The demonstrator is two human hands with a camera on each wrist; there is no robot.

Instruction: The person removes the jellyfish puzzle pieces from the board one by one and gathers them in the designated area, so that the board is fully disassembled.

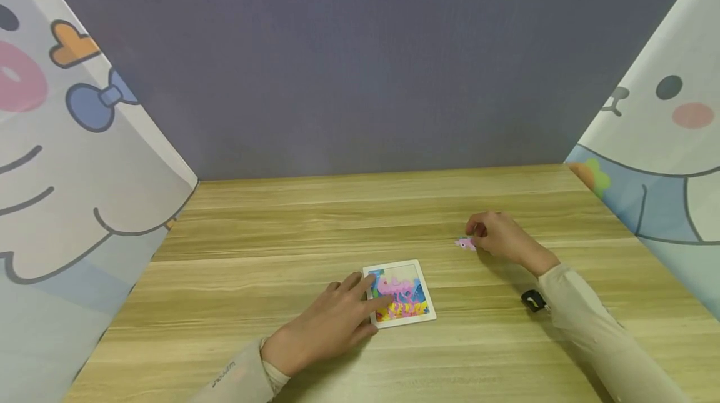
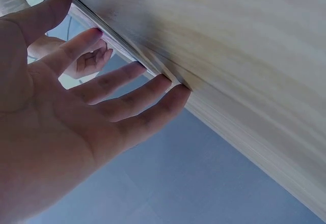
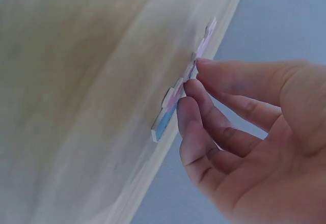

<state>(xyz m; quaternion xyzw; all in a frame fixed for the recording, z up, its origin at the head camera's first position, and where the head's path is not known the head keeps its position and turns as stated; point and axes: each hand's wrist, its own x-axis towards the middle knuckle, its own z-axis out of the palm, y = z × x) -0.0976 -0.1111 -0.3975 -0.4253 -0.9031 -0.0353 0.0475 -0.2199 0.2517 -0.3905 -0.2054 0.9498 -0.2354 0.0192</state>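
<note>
A small square picture puzzle in a white frame (image 1: 426, 300) lies on the table, its picture pink, blue and yellow. My left hand (image 1: 337, 314) rests over its left side with spread, nearly straight fingers; in the left wrist view the fingertips (image 2: 179, 92) are right at its edge. To the right and farther back, my right hand (image 1: 502, 239) has its thumb and curled fingers on a small pink and blue jigsaw piece (image 1: 464, 243). Seen edge-on in the right wrist view, the thin piece (image 3: 165, 122) has knobbed sides and sits close over the wood, partly hidden by the fingers.
A small black object (image 1: 532, 300) is beside the right sleeve. Wood-grain table (image 1: 253, 222) surrounds the puzzle and reaches back to a grey-blue panel (image 1: 365, 65). Cartoon-printed sheets (image 1: 67, 203) stand along the left and right sides.
</note>
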